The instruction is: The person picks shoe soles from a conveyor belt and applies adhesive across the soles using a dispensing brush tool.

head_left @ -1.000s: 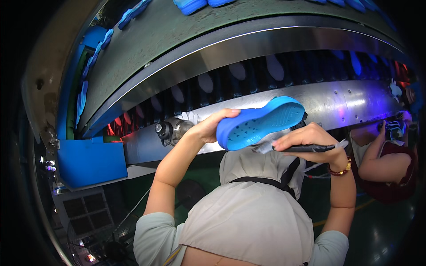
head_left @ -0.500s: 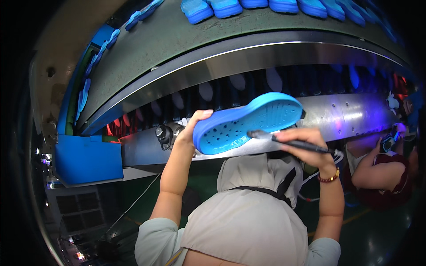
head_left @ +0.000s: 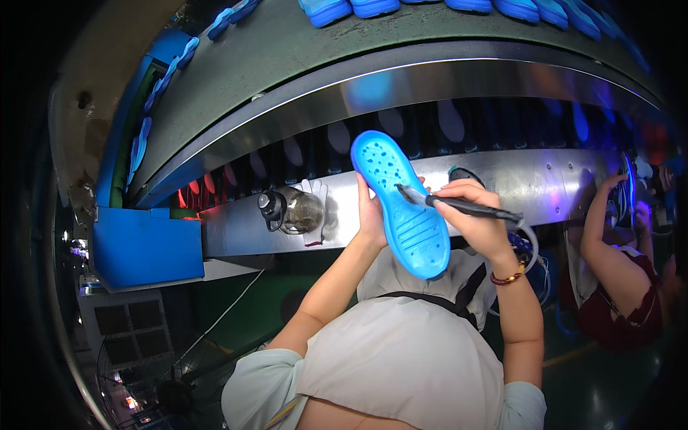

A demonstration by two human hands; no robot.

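Observation:
A bright blue shoe sole (head_left: 417, 247) is held by my left hand (head_left: 370, 216), whose fingers wrap its left side and underside. Its hollow inner face is toward me, with small holes at the far end and ridges at the near end. My right hand (head_left: 476, 222) is closed round the black handle of a brush (head_left: 487, 210). The brush tip meets the middle of the sole's inner face. A pale tube (head_left: 532, 240) runs from the handle's rear end down past my right wrist.
Beyond the metal ledge (head_left: 344, 209), a green conveyor belt (head_left: 287, 61) carries several blue soles (head_left: 376, 7). A clear bottle (head_left: 301, 213) and a white glove (head_left: 317, 189) lie left of my hands. A blue box (head_left: 147, 247) stands farther left. Another person (head_left: 616, 279) sits at right.
The sole has swung from lying crosswise to pointing away from me, its holed end now far. My left hand has shifted right with it, uncovering the bottle and glove. The brush still touches the sole.

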